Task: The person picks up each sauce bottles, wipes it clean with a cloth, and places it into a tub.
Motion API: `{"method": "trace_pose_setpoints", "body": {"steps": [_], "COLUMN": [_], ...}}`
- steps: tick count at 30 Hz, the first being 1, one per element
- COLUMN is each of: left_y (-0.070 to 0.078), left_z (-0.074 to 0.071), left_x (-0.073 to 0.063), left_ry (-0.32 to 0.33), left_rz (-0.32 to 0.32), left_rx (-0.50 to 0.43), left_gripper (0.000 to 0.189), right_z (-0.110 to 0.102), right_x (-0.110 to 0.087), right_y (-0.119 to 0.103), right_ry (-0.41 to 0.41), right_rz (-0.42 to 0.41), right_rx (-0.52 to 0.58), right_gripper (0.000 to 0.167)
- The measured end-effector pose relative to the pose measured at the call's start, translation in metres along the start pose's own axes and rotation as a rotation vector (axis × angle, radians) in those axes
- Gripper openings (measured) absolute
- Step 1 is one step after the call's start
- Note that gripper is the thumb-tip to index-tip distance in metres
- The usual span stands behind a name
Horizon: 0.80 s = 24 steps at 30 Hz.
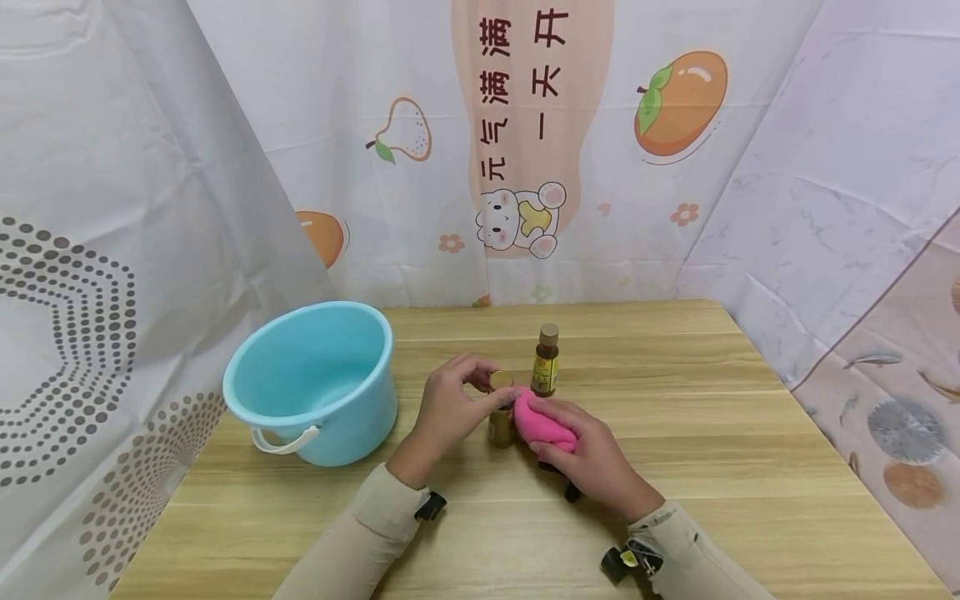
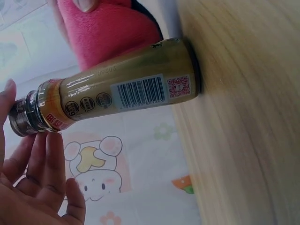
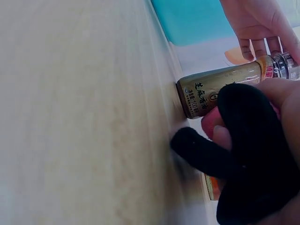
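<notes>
A small glass bottle of sesame oil (image 2: 136,84) with a golden-brown label stands upright on the wooden table. My left hand (image 1: 452,406) pinches it at the cap and neck, thumb on one side and fingertips on the other. In my right hand (image 1: 588,450) I grip a soft pink plush toy (image 1: 542,423), pressed up close against the bottle's side. Black limb-like parts (image 3: 253,145) of the toy hang below my fingers and hide part of the bottle in the right wrist view. Just behind stands a second, dark bottle (image 1: 546,367) with a yellow label and brown cap.
A light blue bucket (image 1: 390,417) with a white handle stands on the left of the table (image 1: 712,417). A printed curtain (image 1: 420,208) hangs along the table's back edge, and more sheets hang at both sides.
</notes>
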<state>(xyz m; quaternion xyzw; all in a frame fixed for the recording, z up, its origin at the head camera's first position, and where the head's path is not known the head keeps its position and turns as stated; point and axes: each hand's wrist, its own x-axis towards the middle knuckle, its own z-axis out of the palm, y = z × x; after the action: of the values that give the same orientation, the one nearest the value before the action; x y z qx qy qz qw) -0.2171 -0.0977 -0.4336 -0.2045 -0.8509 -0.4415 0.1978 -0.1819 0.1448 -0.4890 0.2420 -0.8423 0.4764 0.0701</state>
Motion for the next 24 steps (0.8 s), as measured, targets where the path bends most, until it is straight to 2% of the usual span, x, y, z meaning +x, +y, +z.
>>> {"method": "trace_pose_setpoints", "body": {"steps": [3, 8, 10, 15, 24], "left_y": [0.001, 0.001, 0.001, -0.002, -0.005], "left_z": [-0.003, -0.011, -0.013, -0.012, -0.011], "left_x": [0.0, 0.002, 0.003, 0.003, 0.004], "left_ry": [-0.026, -0.09, -0.12, -0.177, -0.172], "left_rz": [-0.011, -0.036, -0.032, -0.014, -0.013], "left_rx": [-0.008, -0.117, -0.156, -0.186, -0.17], "left_gripper": [0.043, 0.037, 0.035, 0.028, 0.024], "right_z": [0.001, 0.001, 0.001, 0.001, 0.0], "right_x": [0.0, 0.0, 0.0, -0.001, -0.001], "right_y": [0.001, 0.002, 0.003, 0.003, -0.002], "right_ry": [-0.006, -0.01, -0.01, -0.004, 0.028], "right_rz": [0.014, 0.032, 0.036, 0.028, -0.026], "right_rx": [-0.004, -0.027, -0.036, -0.031, 0.022], "right_gripper": [0.058, 0.055, 0.055, 0.056, 0.055]}}
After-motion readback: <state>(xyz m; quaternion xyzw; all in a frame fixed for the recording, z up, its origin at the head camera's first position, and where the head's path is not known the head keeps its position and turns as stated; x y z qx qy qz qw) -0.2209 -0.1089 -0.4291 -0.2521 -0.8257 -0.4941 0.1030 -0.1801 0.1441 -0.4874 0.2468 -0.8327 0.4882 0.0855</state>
